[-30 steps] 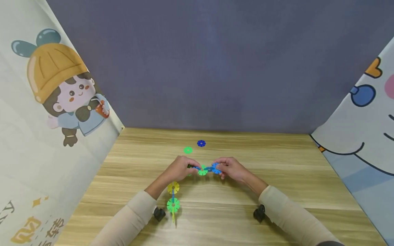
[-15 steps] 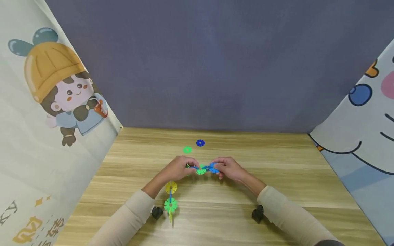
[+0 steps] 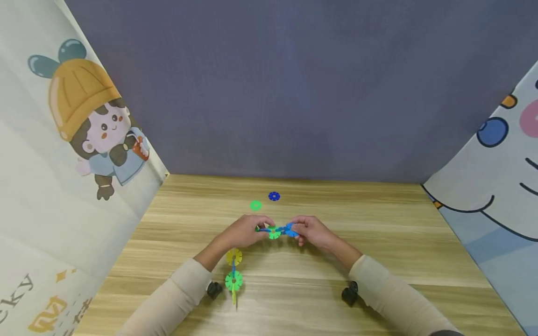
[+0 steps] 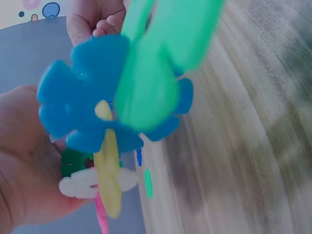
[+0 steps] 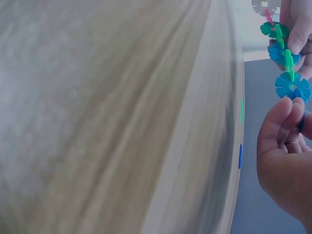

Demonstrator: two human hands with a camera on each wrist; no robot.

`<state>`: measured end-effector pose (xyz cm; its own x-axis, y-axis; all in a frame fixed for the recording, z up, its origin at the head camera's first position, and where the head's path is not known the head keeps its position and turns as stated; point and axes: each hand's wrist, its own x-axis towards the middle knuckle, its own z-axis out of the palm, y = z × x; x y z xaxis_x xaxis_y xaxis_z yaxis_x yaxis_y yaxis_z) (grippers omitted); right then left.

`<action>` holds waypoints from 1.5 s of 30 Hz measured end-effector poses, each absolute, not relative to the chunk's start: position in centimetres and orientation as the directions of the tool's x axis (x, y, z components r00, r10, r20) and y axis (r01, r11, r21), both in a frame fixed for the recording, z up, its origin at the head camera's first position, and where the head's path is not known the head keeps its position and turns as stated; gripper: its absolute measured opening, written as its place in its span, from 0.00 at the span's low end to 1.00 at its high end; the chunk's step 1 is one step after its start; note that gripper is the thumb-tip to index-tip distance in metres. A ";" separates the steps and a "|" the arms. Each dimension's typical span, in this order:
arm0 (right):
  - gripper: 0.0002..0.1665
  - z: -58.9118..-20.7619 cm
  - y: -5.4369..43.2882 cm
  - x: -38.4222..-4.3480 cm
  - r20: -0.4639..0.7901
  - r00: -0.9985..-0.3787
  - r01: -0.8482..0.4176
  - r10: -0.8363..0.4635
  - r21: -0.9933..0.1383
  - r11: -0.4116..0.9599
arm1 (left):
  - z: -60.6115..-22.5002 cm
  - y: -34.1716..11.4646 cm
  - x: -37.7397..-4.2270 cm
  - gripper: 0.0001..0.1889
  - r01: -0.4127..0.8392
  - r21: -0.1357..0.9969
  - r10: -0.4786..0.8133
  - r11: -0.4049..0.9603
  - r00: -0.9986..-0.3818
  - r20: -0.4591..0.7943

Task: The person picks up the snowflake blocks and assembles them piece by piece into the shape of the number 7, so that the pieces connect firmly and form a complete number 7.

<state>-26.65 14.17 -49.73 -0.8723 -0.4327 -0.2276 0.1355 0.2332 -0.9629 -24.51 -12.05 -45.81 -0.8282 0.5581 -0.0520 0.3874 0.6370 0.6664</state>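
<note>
A chain of interlocking notched plastic discs stretches between both hands above the table. My left hand [image 3: 249, 231] grips it near a green disc [image 3: 274, 233], with its fingers around the links. My right hand [image 3: 314, 230] pinches the blue disc [image 3: 291, 229] at the chain's right end. In the right wrist view, another blue disc [image 5: 291, 84] stands just above the right fingertips. Close to the left wrist camera are a blue disc [image 4: 95, 63], a blurred green disc [image 4: 148, 97], a pale yellow disc [image 4: 108, 185] and a white disc [image 4: 77, 185]. Fingers partly hide the joints.
Below the left wrist is a linked piece with a yellow disc [image 3: 234, 256] and a green disc [image 3: 233, 281]. A loose green disc [image 3: 255, 205] and a dark blue disc [image 3: 274, 196] lie farther back on the wooden table [image 3: 378, 233]. A grey panel [image 3: 269, 93] stands behind.
My right hand has shifted slightly left with its blue disc, nearer the green one. The left hand keeps its grip. The head view has swung a little.
</note>
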 end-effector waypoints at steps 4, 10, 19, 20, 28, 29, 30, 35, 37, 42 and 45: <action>0.17 -49.8 13.0 -25.5 -0.218 -0.883 0.134 -0.415 -0.966 0.222 | -45.5 -12.6 -24.0 0.18 0.426 0.636 0.583 0.644 -0.812 -0.046; 0.16 -50.3 11.1 -23.8 -0.197 -0.903 0.124 -0.382 -0.970 0.207 | -45.2 -13.2 -23.3 0.18 0.473 0.561 0.598 0.679 -0.800 -0.048; 0.16 -50.4 8.9 -22.0 -0.193 -0.889 0.131 -0.416 -0.976 0.173 | -45.9 -13.0 -22.6 0.14 0.539 0.498 0.619 0.679 -0.786 0.007; 0.17 -50.4 8.8 -21.9 -0.195 -0.884 0.134 -0.425 -0.977 0.168 | -45.9 -13.0 -22.6 0.13 0.540 0.503 0.617 0.675 -0.787 0.016; 0.15 -50.6 8.3 -21.9 -0.214 -0.873 0.161 -0.438 -0.975 0.156 | -46.0 -13.3 -22.3 0.09 0.530 0.553 0.609 0.643 -0.792 0.051; 0.16 -50.7 8.3 -21.9 -0.215 -0.873 0.159 -0.438 -0.974 0.162 | -46.1 -13.4 -22.3 0.09 0.529 0.552 0.610 0.644 -0.791 0.047; 0.16 -50.7 8.3 -21.9 -0.215 -0.873 0.156 -0.438 -0.973 0.168 | -46.1 -13.4 -22.2 0.09 0.530 0.550 0.611 0.646 -0.791 0.044; 0.16 -50.9 8.4 -22.2 -0.233 -0.871 0.142 -0.433 -0.962 0.233 | -46.5 -13.8 -22.2 0.10 0.517 0.550 0.611 0.656 -0.791 0.015; 0.15 -50.9 8.4 -22.6 -0.244 -0.874 0.141 -0.420 -0.955 0.261 | -46.5 -14.0 -22.1 0.10 0.502 0.559 0.605 0.660 -0.796 0.000; 0.15 -50.9 8.1 -24.3 -0.265 -0.888 0.162 -0.377 -0.945 0.283 | -46.3 -14.5 -22.1 0.11 0.477 0.565 0.592 0.673 -0.806 -0.025; 0.15 -50.9 7.8 -25.3 -0.264 -0.895 0.172 -0.359 -0.947 0.270 | -46.3 -14.5 -22.1 0.11 0.480 0.555 0.591 0.679 -0.806 -0.026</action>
<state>-25.34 7.80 -50.94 -0.8951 -0.3589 -0.2644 0.1717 0.2697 -0.9475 -22.13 -14.54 -46.26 -0.8064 0.5908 -0.0259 0.4798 0.6793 0.5553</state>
